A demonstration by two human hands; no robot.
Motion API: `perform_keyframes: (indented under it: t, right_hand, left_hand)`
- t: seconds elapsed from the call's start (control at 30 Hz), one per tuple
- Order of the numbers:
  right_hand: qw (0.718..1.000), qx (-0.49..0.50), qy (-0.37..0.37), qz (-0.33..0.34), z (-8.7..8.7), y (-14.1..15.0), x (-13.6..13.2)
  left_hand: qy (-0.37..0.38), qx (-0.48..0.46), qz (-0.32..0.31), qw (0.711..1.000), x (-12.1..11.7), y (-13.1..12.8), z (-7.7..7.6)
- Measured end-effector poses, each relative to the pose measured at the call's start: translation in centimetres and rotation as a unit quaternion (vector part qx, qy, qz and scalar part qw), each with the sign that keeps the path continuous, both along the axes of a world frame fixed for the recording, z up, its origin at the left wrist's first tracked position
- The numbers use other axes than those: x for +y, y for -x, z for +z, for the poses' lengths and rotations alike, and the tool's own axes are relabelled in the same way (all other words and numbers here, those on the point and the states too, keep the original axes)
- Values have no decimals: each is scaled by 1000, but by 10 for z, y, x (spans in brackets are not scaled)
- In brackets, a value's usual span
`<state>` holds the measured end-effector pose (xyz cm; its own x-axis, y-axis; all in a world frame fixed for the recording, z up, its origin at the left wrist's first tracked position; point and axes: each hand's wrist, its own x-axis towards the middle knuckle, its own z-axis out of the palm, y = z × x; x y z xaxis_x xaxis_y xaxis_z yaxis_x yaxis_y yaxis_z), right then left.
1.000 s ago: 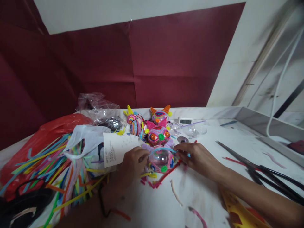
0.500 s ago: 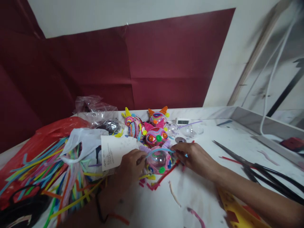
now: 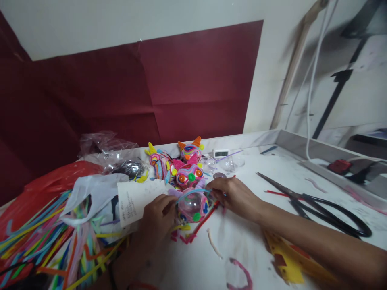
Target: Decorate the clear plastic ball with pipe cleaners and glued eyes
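A clear plastic ball [image 3: 191,204] partly wrapped in coloured pipe cleaners rests on the white table [image 3: 256,241]. My left hand [image 3: 157,217] is closed around its left side. My right hand [image 3: 232,195] pinches the end of a light blue pipe cleaner [image 3: 193,191] that arches over the top of the ball. Just behind stand several finished pipe-cleaner figures [image 3: 178,165] with horns and round eyes.
A heap of loose pipe cleaners [image 3: 51,245] in plastic bags lies at the left, with a written paper note [image 3: 136,198]. Large black scissors [image 3: 314,201] lie at the right. Clear ball halves [image 3: 229,163], a small white timer [image 3: 221,153] and pipe-cleaner scraps [image 3: 238,274] are scattered around.
The camera has swung to the right, so everything sits further left in view. Both hands stay on the ball and the blue pipe cleaner, hardly shifted.
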<state>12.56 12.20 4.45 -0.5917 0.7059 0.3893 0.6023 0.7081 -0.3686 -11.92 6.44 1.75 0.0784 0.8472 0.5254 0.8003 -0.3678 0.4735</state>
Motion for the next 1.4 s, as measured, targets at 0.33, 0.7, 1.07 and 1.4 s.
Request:
perform_keyframes:
  t: [0.33,0.7,1.07,1.4]
  right_hand:
    - [1000,11,-15,0,3,-2,1]
    - [996,92,1,1,4,-11,3]
    - [969,197,147,0,-10,-24,-1]
    - [966,174,190,-4,-7,-28,-14]
  left_hand:
    - [-8,12,5,1000,0,6,-2]
    - [51,-116,51,991,-15,6,-7]
    - [206,-126,83,967,-20,-3,-15]
    - [211,-181,35,960,-9,-3,-28]
